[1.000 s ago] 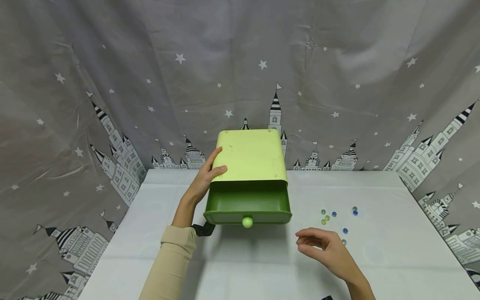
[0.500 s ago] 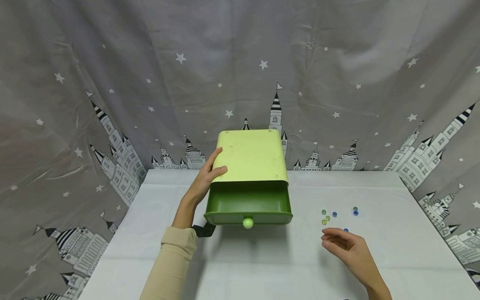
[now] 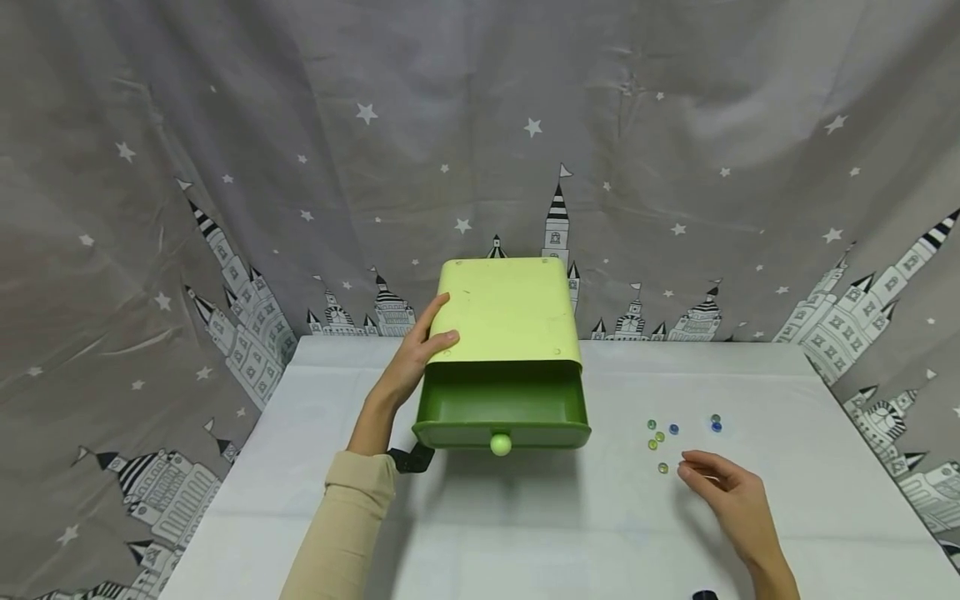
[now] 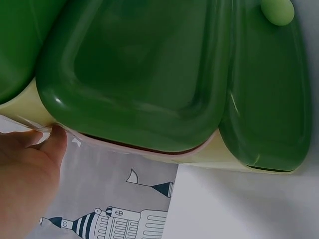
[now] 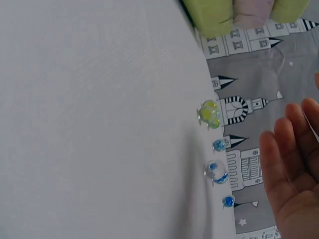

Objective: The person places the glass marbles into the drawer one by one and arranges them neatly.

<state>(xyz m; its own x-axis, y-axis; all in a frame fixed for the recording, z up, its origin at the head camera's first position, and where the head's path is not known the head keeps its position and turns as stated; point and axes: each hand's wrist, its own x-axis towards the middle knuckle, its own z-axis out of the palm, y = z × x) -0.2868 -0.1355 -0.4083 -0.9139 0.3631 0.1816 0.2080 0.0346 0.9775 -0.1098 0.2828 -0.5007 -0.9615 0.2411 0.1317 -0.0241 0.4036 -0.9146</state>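
Note:
A pale yellow-green cabinet (image 3: pixel 510 312) stands on the white table with its green top drawer (image 3: pixel 510 434) pulled out, the visible inside bare. My left hand (image 3: pixel 408 367) rests on the cabinet's upper left edge, thumb on the top panel near the front corner. In the left wrist view, fingertips touch the pale side wall beside green drawer fronts (image 4: pixel 134 74). Over the table at the right hovers my right hand (image 3: pixel 731 492), fingers loosely bent, nothing visible in them. Just left of its fingertips lies a yellow-green glass marble (image 3: pixel 663 468). The hand hides the table under it.
Several more marbles lie behind the right hand: green and yellow-green ones (image 3: pixel 652 444), a blue one (image 3: pixel 674 429), and a pair farther right (image 3: pixel 717 427). A grey curtain (image 3: pixel 480 125) printed with castles and stars hangs behind the white table (image 3: pixel 810 467).
My right hand has moved rightward, away from the drawer and over the marbles. The yellow-green marble left of its fingers now shows; two others are covered. My left hand stays on the cabinet.

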